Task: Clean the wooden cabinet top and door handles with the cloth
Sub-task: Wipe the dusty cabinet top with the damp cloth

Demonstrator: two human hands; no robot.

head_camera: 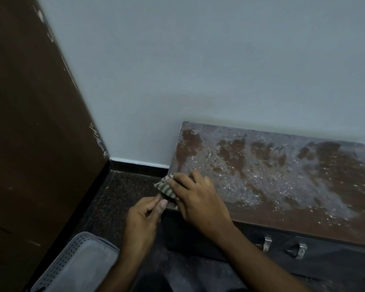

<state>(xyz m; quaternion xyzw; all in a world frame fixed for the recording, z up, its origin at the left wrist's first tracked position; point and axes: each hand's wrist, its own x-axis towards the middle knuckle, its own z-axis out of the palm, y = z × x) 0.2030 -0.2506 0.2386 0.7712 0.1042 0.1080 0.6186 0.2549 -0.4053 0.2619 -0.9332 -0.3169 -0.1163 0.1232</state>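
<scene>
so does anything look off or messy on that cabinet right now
Yes. The wooden cabinet top is covered in a patchy, wet-looking grey film with glinting specks, brown wood showing through only in blotches. The brown door on the left has pale scuffs along its edge. The two metal handles look intact.

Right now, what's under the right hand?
The right hand presses a striped cloth onto the cabinet top's near left corner. Only the cloth's left edge shows, pinched by the left hand; the rest, and the wood beneath, is covered.
</scene>
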